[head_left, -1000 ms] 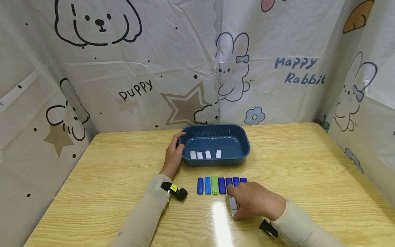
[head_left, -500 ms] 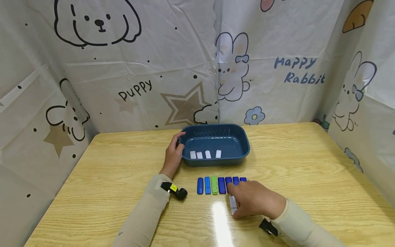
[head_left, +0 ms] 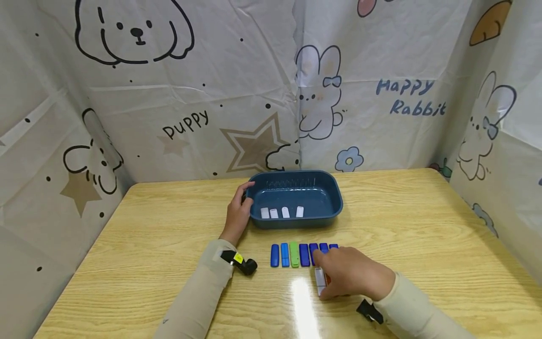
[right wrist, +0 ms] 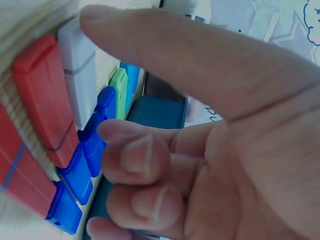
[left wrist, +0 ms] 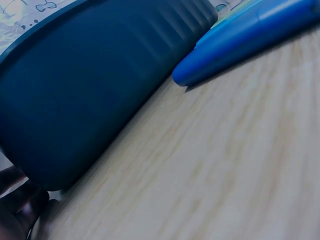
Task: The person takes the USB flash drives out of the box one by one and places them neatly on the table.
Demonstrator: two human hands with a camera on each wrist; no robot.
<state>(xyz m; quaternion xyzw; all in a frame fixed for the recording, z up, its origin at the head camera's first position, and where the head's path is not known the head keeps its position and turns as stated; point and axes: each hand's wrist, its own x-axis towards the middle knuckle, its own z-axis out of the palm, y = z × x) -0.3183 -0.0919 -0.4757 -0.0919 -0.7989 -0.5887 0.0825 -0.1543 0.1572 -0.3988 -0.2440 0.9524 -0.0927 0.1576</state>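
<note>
My left hand (head_left: 238,214) holds the left end of a dark blue plastic basin (head_left: 296,224), its index finger on the rim. In the left wrist view, fingers (left wrist: 20,200) curl at the basin's lower corner. My right hand (head_left: 355,272) pinches a white USB stick (head_left: 320,281) lengthwise, thumb at the near end and index finger at the far end. Beside it in the right wrist view lie red sticks (right wrist: 45,100), mostly hidden under the hand in the head view. A row of blue sticks (head_left: 304,254) and one green stick (head_left: 294,254) lies just beyond.
Several small white pieces (head_left: 285,212) lie inside the basin along its near wall. The wooden table (head_left: 161,245) ends at a printed cloth backdrop (head_left: 190,84) behind and at both sides. Wrist cameras (head_left: 241,262) sit on both sleeves.
My right hand and the white USB stick have shifted very slightly away from me, toward the blue sticks. Left hand and basin have stayed in place.
</note>
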